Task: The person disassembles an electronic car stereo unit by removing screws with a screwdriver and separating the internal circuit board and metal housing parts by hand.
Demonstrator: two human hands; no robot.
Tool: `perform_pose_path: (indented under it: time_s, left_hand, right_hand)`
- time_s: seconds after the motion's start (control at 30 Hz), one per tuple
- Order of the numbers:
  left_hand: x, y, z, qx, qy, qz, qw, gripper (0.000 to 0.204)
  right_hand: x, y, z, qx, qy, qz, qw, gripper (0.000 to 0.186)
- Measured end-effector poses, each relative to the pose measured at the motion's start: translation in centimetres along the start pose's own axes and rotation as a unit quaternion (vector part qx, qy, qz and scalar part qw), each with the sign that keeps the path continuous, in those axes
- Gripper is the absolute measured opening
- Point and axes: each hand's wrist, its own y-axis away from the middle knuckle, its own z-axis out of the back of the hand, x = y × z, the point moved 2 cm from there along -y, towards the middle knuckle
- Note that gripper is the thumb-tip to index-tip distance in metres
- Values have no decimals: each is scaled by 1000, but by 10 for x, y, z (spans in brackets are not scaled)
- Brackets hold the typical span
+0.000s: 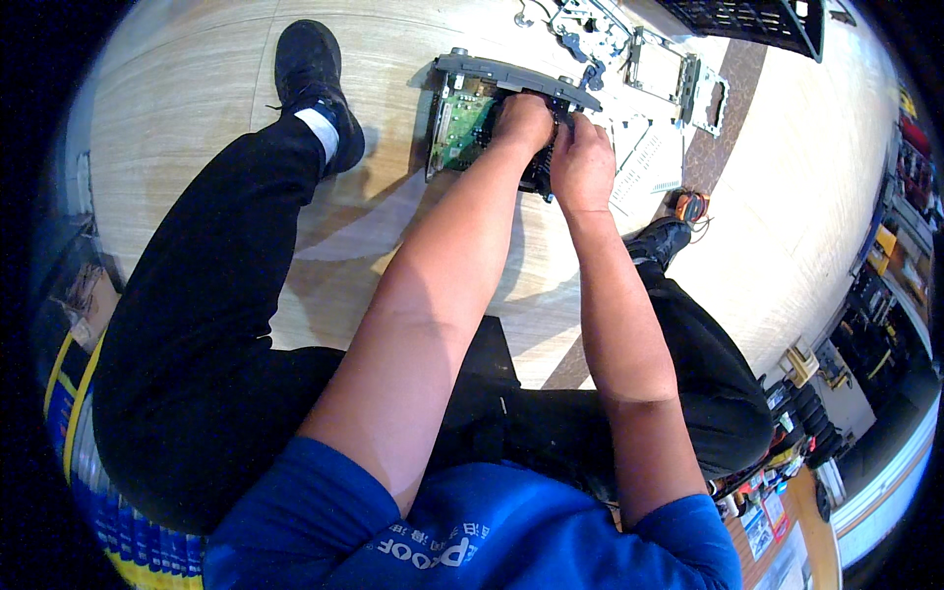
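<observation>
On the floor between my feet lies an opened electronic device with a curved dark grey front panel (511, 75) along its far side. A green circuit board (459, 130) shows at its left, and dark inner parts show at its right. My left hand (526, 123) reaches into the middle of the device, its fingers hidden behind the hand. Close beside it, my right hand (585, 157) is at the right part of the device, fingers bent and drawn together at a black part. What they grip is too small to make out.
Metal frames (657, 67) and a perforated metal plate (649, 162) lie right of the device. Loose dark parts (580, 44) lie beyond it. A black crate (762, 22) stands far right. An orange-and-black meter-like object (691, 205) with a cable sits by my right shoe (664, 239).
</observation>
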Motion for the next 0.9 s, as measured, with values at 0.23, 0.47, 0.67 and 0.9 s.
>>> perform_pose_path:
  time_s: [0.23,0.47,0.67,0.9]
  left_hand:
    - [-6,5,6,20,-5,39,999,26]
    - [-1,5,4,17,-49,-6,999,25]
    - [-2,8,6,-9,-10,2,1000,25]
    - [1,9,6,-20,53,12,998,25]
  right_hand:
    - [-5,2,-2,-4,-51,-37,998,16]
    - [-2,1,2,2,29,-7,1000,15]
    - [-3,2,5,-12,6,12,1000,17]
    - [-4,-2,2,-8,40,0,999,20]
